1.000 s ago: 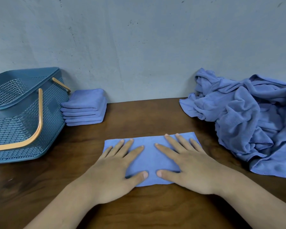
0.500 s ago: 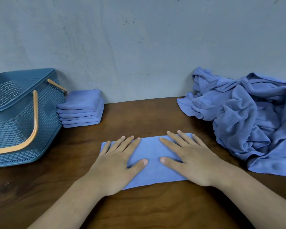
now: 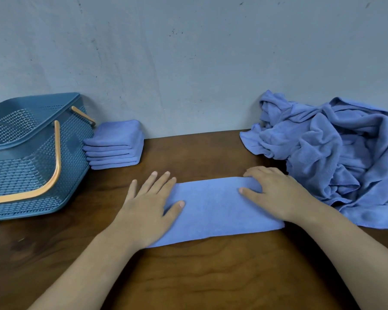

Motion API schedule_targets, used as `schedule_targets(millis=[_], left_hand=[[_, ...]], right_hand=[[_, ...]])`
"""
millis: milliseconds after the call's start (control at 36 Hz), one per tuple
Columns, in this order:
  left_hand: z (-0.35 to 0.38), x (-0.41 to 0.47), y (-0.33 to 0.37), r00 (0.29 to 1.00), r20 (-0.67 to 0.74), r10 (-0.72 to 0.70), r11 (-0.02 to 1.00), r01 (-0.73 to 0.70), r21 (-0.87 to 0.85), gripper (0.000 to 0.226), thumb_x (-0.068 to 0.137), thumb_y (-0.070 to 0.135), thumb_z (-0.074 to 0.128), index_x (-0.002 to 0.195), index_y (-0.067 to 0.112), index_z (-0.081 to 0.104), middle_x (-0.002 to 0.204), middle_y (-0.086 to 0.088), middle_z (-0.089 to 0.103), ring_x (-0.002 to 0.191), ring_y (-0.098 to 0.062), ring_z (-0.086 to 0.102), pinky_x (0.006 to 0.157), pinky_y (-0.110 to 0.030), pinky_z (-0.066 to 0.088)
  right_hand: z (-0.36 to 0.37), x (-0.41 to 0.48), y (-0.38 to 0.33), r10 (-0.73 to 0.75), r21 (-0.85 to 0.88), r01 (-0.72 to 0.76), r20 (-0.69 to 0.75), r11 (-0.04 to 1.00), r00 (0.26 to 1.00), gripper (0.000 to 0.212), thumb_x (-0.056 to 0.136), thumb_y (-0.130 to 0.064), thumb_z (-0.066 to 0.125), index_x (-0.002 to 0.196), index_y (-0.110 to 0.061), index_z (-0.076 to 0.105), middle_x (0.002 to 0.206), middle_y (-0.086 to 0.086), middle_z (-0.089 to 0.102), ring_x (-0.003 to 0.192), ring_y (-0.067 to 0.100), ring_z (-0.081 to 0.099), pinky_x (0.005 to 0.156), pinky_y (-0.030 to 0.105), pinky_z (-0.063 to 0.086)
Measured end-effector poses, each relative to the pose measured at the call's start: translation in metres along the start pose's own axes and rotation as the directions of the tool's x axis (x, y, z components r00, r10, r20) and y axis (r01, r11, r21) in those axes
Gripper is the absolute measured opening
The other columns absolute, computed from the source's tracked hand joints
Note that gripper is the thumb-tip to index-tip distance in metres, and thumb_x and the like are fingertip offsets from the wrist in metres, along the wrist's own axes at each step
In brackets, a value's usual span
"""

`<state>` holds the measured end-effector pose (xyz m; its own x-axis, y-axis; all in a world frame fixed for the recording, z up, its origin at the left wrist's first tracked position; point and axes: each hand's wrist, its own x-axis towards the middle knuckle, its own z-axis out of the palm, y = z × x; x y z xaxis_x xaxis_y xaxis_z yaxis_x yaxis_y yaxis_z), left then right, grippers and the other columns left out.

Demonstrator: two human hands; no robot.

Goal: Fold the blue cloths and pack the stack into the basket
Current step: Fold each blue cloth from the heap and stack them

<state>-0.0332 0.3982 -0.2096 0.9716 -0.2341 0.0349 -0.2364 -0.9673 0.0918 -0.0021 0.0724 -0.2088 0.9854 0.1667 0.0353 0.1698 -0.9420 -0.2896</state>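
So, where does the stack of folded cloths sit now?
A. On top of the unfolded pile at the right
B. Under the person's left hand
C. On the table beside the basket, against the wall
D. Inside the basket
C: the folded stack rests on the table just right of the basket, at the wall, not inside it.

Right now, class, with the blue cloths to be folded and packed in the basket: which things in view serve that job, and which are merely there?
Part of the job:
left hand
right hand
half-folded cloth, flat under both hands
folded stack, beside the basket
unfolded heap
basket

Merely there:
wooden table
grey wall
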Motion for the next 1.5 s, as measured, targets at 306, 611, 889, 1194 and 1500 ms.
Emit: schedule_targets(millis=[306, 611, 889, 1194, 1500], left_hand=[[0.01, -0.009, 0.045, 0.92, 0.153, 0.362, 0.932, -0.351, -0.092, 0.058, 0.11, 0.061, 0.015, 0.164, 0.054, -0.005, 0.168, 0.035, -0.019, 0.151, 0.009, -0.029, 0.131, -0.04, -0.012], [0.012, -0.008, 0.047, 0.953, 0.134, 0.271, 0.96, -0.257, -0.115, 0.063, 0.103, 0.076, 0.011, 0.16, 0.06, -0.007, 0.168, 0.034, -0.021, 0.152, 0.005, -0.03, 0.131, -0.044, -0.01], [0.011, -0.01, 0.043, 0.951, 0.134, 0.279, 0.957, -0.264, -0.123, 0.063, 0.103, 0.076, 0.015, 0.161, 0.06, -0.005, 0.168, 0.034, -0.019, 0.153, 0.006, -0.029, 0.131, -0.044, -0.009], [0.009, -0.014, 0.058, 0.951, 0.127, 0.281, 0.952, -0.26, -0.16, 0.063, 0.105, 0.074, 0.018, 0.163, 0.057, 0.0, 0.169, 0.033, -0.016, 0.154, 0.007, -0.025, 0.131, -0.041, -0.01], [-0.005, -0.042, -0.042, 0.972, 0.103, 0.209, 0.952, -0.178, -0.249, 0.064, 0.099, 0.077, 0.034, 0.16, 0.061, 0.018, 0.164, 0.044, -0.004, 0.149, 0.02, -0.017, 0.132, -0.034, -0.002]], right_hand=[[-0.012, 0.002, -0.01, 0.157, 0.333, -0.164, 0.05, 0.928, 0.986, 0.022, 0.073, -0.041, 0.075, 0.077, -0.028, 0.057, 0.071, -0.008, 0.062, 0.066, 0.013, 0.057, 0.062, 0.036, 0.047], [-0.024, -0.021, -0.008, 0.005, 0.713, -0.137, 0.183, 0.687, 0.983, 0.012, 0.099, -0.033, 0.071, 0.107, -0.041, 0.074, 0.109, -0.011, 0.071, 0.099, 0.001, 0.066, 0.087, 0.026, 0.052], [-0.007, -0.019, -0.014, -0.005, 0.668, 0.009, -0.007, 0.744, 1.0, 0.044, 0.095, -0.028, 0.076, 0.131, -0.051, 0.065, 0.134, -0.03, 0.062, 0.124, -0.01, 0.056, 0.112, 0.029, 0.047], [-0.006, -0.008, 0.018, 0.035, 0.593, -0.113, 0.141, 0.797, 0.989, 0.065, 0.091, -0.033, 0.081, 0.147, -0.051, 0.054, 0.149, -0.019, 0.055, 0.136, 0.006, 0.053, 0.118, 0.038, 0.043], [-0.014, -0.017, 0.009, 0.1, 0.577, -0.117, 0.061, 0.808, 0.993, 0.034, 0.089, -0.03, 0.084, 0.116, -0.047, 0.075, 0.131, -0.021, 0.064, 0.119, 0.0, 0.061, 0.109, 0.032, 0.048]])
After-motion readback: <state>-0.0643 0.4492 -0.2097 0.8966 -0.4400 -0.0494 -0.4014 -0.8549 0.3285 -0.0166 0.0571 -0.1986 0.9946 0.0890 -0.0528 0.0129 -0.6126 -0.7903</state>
